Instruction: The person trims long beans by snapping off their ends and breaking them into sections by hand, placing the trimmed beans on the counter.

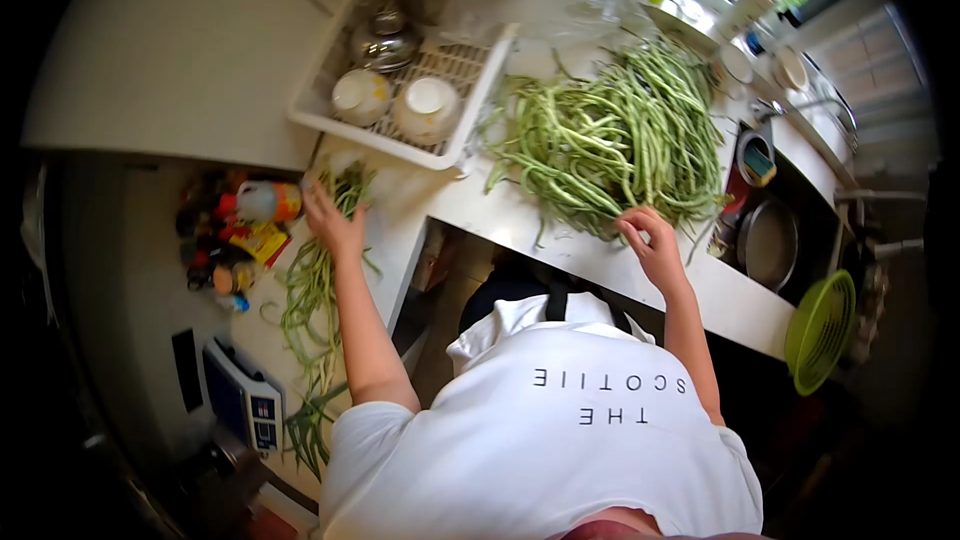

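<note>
A large heap of long green beans (640, 130) covers the white counter ahead of me. At its near edge is my right hand (652, 240), its fingers curled and the thumb drawn toward them. The fingertips meet the beans, and whatever they pinch is too small to make out. On the left counter, my left hand (338, 225) is open with fingers and thumb apart, over the upper end of a smaller row of long beans (312, 290). That row trails down the counter toward the scale.
A white draining rack (475, 120) with bowls (428, 108) stands between the two bean piles. Bottles and packets (268, 202) and a digital scale (243, 395) are at left. At right are a sink with a pan (768, 243) and a green basket (822, 332).
</note>
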A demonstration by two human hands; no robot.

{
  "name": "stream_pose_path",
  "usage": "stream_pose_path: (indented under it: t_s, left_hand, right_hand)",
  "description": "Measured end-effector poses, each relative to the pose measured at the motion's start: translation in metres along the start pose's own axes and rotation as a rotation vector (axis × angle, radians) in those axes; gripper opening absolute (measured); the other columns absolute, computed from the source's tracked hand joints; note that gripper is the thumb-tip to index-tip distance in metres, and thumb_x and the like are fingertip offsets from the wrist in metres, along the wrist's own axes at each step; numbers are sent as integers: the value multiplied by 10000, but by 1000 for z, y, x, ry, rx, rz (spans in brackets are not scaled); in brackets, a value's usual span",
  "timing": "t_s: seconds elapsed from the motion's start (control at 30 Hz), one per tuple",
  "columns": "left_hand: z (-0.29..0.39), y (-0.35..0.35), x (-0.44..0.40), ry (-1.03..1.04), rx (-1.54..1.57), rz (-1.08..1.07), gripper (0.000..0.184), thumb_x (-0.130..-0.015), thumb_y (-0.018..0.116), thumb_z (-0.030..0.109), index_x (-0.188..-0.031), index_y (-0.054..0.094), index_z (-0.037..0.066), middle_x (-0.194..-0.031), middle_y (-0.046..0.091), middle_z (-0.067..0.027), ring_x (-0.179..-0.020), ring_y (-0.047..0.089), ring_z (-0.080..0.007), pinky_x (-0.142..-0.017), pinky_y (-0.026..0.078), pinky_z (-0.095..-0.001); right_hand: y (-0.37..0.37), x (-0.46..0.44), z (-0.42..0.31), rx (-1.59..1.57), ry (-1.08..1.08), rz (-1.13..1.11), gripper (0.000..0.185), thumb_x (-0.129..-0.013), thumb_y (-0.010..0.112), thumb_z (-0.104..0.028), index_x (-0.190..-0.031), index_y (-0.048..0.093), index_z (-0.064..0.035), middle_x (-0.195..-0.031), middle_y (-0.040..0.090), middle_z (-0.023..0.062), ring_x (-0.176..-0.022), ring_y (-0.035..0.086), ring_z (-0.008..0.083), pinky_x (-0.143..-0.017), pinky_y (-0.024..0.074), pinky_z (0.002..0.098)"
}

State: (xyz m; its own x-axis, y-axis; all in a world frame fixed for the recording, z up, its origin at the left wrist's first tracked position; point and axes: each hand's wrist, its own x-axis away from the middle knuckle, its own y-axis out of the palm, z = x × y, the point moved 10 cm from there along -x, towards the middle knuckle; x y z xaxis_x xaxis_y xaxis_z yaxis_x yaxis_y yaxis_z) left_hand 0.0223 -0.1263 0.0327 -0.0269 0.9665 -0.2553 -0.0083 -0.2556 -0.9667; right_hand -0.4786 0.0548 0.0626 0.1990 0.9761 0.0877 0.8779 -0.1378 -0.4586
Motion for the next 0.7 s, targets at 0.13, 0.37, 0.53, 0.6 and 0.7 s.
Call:
stream_pose_path:
  t_s: [0.13,0.37,0.53,0.6,0.7]
  left_hand:
    - [82,-60,33,113,531,337,500,-815,729,108,-1282,552,76,-1256,527,-163,-1165,514,-361,-959,433,-463]
    - [318,-78,74,629,988,-31,286,-785,672,-46,-1050,684,61,-982,644,-107,-939,615,-306,-822,502,-391]
    - [436,-96,88,1052,908,-161,306,-867,609,33,-1169,644,63,-1151,658,-89,-1094,600,-308,-999,432,-439]
    - [459,-99,98,1208,809,-208,259,-894,598,76,-1149,640,59,-1093,647,-90,-1082,589,-310,-1007,415,-444]
    - [469,-124,89,1219,831,-312,189,-910,584,88,-1085,640,43,-983,622,-111,-988,588,-323,-901,454,-434]
  right_hand:
    - [-16,1,25,71,19,63,118,-902,680,-130,-906,683,-12,-940,655,63,-773,600,201,-671,462,306]
    - [-24,-12,39,420,28,295,189,-843,715,-211,-995,699,-99,-852,626,57,-787,646,270,-672,508,400]
    - [-34,-16,17,498,-128,322,175,-799,725,-221,-853,637,-80,-795,571,93,-745,608,309,-664,498,426]
    - [-50,-14,11,205,-94,283,148,-862,695,-170,-928,658,-42,-848,634,84,-756,637,245,-701,515,355]
    - [-91,-3,15,-440,108,239,217,-908,682,-141,-1088,673,-20,-975,697,53,-831,653,148,-758,508,283]
